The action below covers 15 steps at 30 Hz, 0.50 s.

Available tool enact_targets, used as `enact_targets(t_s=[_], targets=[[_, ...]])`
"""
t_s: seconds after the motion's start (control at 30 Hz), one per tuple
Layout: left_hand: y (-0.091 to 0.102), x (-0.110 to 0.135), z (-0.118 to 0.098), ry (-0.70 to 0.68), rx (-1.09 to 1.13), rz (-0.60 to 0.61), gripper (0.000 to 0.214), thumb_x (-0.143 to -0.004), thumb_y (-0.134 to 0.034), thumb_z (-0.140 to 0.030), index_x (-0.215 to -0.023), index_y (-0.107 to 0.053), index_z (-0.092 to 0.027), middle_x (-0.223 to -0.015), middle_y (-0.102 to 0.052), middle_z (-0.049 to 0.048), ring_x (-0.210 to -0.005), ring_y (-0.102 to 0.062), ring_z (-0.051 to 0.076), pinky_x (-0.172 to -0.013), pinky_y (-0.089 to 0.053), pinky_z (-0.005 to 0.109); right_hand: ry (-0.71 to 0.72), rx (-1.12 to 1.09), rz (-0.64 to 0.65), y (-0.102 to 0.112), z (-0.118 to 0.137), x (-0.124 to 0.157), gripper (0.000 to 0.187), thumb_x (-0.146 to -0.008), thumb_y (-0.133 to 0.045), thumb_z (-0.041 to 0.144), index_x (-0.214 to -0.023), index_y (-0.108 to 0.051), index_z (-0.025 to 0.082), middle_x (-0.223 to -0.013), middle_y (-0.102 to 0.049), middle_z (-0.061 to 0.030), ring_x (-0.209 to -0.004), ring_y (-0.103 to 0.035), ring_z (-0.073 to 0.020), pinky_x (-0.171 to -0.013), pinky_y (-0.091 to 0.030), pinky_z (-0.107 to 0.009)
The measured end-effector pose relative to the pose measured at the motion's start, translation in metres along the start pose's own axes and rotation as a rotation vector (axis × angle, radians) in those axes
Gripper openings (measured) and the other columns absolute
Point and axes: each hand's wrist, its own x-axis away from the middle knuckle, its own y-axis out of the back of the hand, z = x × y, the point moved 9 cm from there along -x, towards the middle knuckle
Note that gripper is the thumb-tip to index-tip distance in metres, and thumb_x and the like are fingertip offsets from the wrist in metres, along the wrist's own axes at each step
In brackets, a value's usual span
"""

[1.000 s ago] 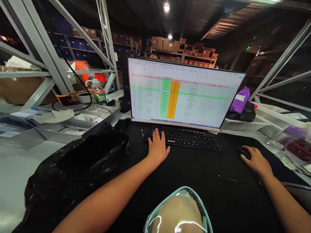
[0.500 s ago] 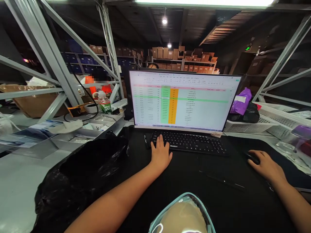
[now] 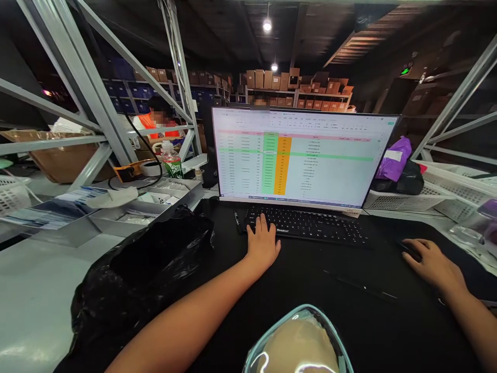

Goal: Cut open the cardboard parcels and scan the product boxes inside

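Mouse (image 3: 413, 252) is cupped by right hand (image 3: 437, 268); keyboard (image 3: 310, 226) is touched under outspread left hand (image 3: 262, 249)
Mouse is judged light, rigid, best gripped by its sides

Black table mat (image 3: 298, 277) beneath keyboard (image 3: 322, 229) and pen (image 3: 237, 219)

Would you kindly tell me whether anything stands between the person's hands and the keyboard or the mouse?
Nothing visible does. The left hand lies on the left end of the keyboard, and the right hand is around the mouse. The pen lies beside the keyboard's left end.
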Motion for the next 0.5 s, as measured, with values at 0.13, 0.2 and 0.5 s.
enact_targets(t_s=[0.13, 0.2, 0.5], targets=[[-0.001, 0.0, 0.0, -0.001, -0.006, -0.004, 0.054, -0.094, -0.055, -0.039, -0.141, -0.051, -0.012, -0.164, -0.025, 0.0272, -0.152, -0.028, 0.039, -0.118, -0.029, 0.065, 0.029, -0.022, 0.037, -0.004, 0.002, 0.0, 0.048, -0.09, -0.041, 0.051, -0.123, -0.061, 0.023, -0.129, -0.052, -0.0134, -0.122, -0.055, -0.0286, -0.103, -0.043, -0.039], [0.0, 0.0, -0.001, -0.007, -0.011, -0.01, 0.054, -0.095, -0.053, -0.039, -0.141, -0.051, -0.012, -0.164, -0.025, 0.0274, -0.152, -0.027, 0.039, -0.118, -0.028, 0.065, 0.033, -0.026, 0.05, -0.004, 0.003, 0.0, 0.05, -0.09, -0.039, 0.05, -0.124, -0.061, 0.021, -0.128, -0.051, -0.0146, -0.123, -0.053, -0.0284, -0.105, -0.042, -0.038], [-0.003, -0.004, 0.004, 0.006, 0.054, 0.014, 0.062, -0.093, -0.056, -0.041, -0.145, -0.045, -0.01, -0.165, -0.02, 0.0279, -0.147, -0.034, 0.04, -0.116, -0.034, 0.059, -0.012, 0.028, 0.095, 0.004, 0.011, 0.003, 0.053, -0.095, -0.041, 0.046, -0.14, -0.052, 0.022, -0.132, -0.049, -0.0135, -0.118, -0.054, -0.0271, -0.101, -0.041, -0.038]])
